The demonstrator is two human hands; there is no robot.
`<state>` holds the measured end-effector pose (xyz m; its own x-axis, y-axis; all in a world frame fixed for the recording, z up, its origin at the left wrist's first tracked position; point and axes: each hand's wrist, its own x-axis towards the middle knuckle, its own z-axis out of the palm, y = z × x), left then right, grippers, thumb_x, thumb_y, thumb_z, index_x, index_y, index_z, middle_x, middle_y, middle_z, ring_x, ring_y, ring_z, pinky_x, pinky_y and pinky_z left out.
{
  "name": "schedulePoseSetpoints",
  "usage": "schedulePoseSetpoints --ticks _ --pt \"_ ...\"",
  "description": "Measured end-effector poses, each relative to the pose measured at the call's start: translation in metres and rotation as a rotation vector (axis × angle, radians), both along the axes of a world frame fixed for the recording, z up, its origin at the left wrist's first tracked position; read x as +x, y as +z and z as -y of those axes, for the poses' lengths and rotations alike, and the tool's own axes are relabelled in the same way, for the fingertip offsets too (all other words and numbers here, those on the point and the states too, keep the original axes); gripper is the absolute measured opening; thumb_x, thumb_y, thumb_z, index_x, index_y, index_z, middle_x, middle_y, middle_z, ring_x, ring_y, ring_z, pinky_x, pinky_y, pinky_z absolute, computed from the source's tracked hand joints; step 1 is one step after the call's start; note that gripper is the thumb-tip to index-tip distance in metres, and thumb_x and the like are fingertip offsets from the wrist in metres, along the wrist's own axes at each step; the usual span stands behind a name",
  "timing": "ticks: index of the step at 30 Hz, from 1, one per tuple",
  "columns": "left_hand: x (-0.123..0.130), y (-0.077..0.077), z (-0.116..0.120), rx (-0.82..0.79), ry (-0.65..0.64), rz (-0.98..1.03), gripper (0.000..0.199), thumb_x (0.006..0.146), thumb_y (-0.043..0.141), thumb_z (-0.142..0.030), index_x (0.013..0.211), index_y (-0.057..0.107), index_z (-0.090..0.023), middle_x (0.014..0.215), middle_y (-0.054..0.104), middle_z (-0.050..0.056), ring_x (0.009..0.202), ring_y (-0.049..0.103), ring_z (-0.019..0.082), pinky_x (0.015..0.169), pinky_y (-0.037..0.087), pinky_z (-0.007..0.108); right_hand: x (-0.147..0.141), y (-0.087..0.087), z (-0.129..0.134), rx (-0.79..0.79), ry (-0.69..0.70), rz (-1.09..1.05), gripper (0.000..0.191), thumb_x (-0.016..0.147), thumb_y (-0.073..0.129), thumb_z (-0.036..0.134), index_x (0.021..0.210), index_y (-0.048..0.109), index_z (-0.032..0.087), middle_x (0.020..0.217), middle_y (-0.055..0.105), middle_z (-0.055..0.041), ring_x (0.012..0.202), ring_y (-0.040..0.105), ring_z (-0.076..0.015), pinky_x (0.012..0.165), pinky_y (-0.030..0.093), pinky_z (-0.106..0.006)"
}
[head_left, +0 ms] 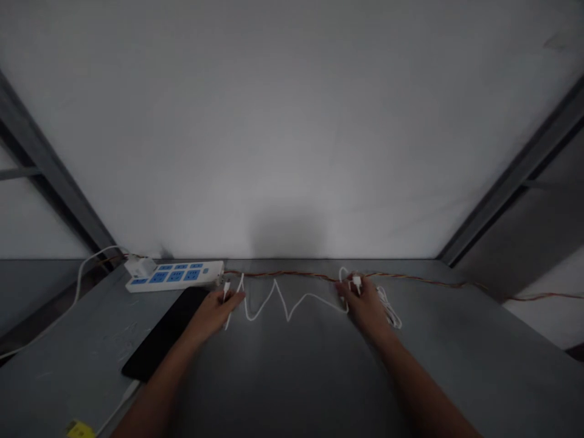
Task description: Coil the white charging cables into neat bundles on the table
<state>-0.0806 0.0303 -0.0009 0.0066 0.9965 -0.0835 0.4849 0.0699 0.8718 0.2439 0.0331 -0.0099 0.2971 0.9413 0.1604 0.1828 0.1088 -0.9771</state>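
My left hand (215,315) pinches a small white cable connector (225,292) upright, close to the right end of a white power strip (173,275) with blue socket panels. My right hand (360,302) holds a white plug (356,283) at the other end of a thin white cable (292,304). That cable zigzags loosely across the grey table between my hands. A looped bundle of white cable (389,310) lies just right of my right hand. A black phone or tablet (164,331) lies face down or dark beside my left forearm.
A white charger (140,266) sits in the power strip, and a white cord runs off the table's left edge. A twisted red-and-yellow wire (292,275) runs along the table's back edge. A yellow object (81,429) sits at the bottom left, with a white wall behind.
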Motion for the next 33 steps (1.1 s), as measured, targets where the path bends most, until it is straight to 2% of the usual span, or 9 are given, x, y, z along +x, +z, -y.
schedulePoseSetpoints --ticks 3,6,11,16,19,22,24,27,33 --pt "-0.003 -0.001 -0.002 -0.039 0.029 0.067 0.05 0.073 0.054 -0.066 0.053 0.04 -0.023 0.044 0.031 -0.009 0.041 0.03 0.009 0.041 0.024 0.021 0.014 0.004 -0.003 0.036 -0.157 -0.188 0.049 0.065 0.075 0.054 0.093 0.049 0.023 0.064 0.058 0.0059 0.046 0.049 -0.0124 0.041 0.036 -0.022" --pt "-0.002 0.0 -0.001 0.041 0.097 0.124 0.05 0.075 0.054 -0.066 0.055 0.042 -0.022 0.045 0.033 -0.009 0.041 0.032 0.009 0.041 0.026 0.02 0.02 0.006 -0.005 0.058 -0.194 -0.267 0.058 0.061 0.077 0.059 0.096 0.049 0.023 0.062 0.057 0.0078 0.041 0.044 -0.0094 0.038 0.032 -0.019" --pt "-0.003 0.003 -0.001 0.228 0.208 0.05 0.045 0.079 0.056 -0.062 0.063 0.056 -0.02 0.046 0.042 -0.008 0.045 0.039 0.01 0.046 0.03 0.021 0.008 0.006 -0.001 0.009 0.016 -0.217 0.055 0.063 0.079 0.051 0.099 0.05 0.021 0.053 0.051 0.0101 0.038 0.035 -0.007 0.037 0.026 -0.018" --pt "-0.006 0.007 0.0 0.275 0.294 0.06 0.042 0.079 0.057 -0.059 0.066 0.061 -0.019 0.043 0.043 -0.008 0.043 0.042 0.011 0.047 0.033 0.022 -0.002 0.012 0.005 -0.086 0.142 -0.091 0.06 0.065 0.077 0.042 0.113 0.051 0.017 0.068 0.066 0.0015 0.043 0.043 -0.0095 0.041 0.03 -0.021" --pt "-0.003 0.01 0.003 0.353 0.336 0.024 0.04 0.079 0.059 -0.055 0.066 0.065 -0.018 0.046 0.048 -0.006 0.046 0.045 0.011 0.051 0.035 0.022 -0.002 0.014 0.006 -0.1 0.168 0.017 0.05 0.065 0.076 0.041 0.106 0.061 0.017 0.06 0.061 0.0033 0.045 0.045 -0.0111 0.044 0.032 -0.022" --pt "0.001 0.011 0.006 0.422 0.32 -0.03 0.037 0.077 0.061 -0.053 0.068 0.068 -0.017 0.049 0.053 -0.005 0.048 0.049 0.012 0.053 0.037 0.023 0.0 0.014 0.006 -0.115 0.216 0.133 0.035 0.07 0.069 0.048 0.086 0.069 0.017 0.05 0.052 0.0045 0.044 0.044 -0.0114 0.045 0.031 -0.023" --pt "0.004 0.012 0.008 0.443 0.31 -0.051 0.037 0.077 0.061 -0.052 0.069 0.069 -0.017 0.05 0.054 -0.005 0.048 0.049 0.012 0.053 0.038 0.023 0.0 0.012 0.006 -0.132 0.231 0.196 0.039 0.076 0.06 0.055 0.075 0.068 0.017 0.046 0.049 0.0034 0.042 0.043 -0.0113 0.045 0.029 -0.023" --pt "0.007 0.011 0.01 0.463 0.299 -0.049 0.036 0.077 0.06 -0.052 0.07 0.069 -0.017 0.05 0.054 -0.005 0.048 0.049 0.012 0.052 0.038 0.023 0.001 0.011 0.006 -0.136 0.215 0.247 0.051 0.081 0.051 0.063 0.071 0.067 0.016 0.046 0.052 0.0007 0.045 0.047 -0.0123 0.046 0.03 -0.023" --pt "0.007 0.008 0.008 0.498 0.307 -0.05 0.032 0.076 0.062 -0.048 0.073 0.072 -0.017 0.059 0.064 -0.002 0.055 0.056 0.015 0.057 0.042 0.024 0.004 0.008 0.004 -0.132 0.218 0.215 0.057 0.077 0.052 0.07 0.07 0.067 0.016 0.054 0.057 -0.0025 0.052 0.053 -0.0151 0.05 0.038 -0.024"
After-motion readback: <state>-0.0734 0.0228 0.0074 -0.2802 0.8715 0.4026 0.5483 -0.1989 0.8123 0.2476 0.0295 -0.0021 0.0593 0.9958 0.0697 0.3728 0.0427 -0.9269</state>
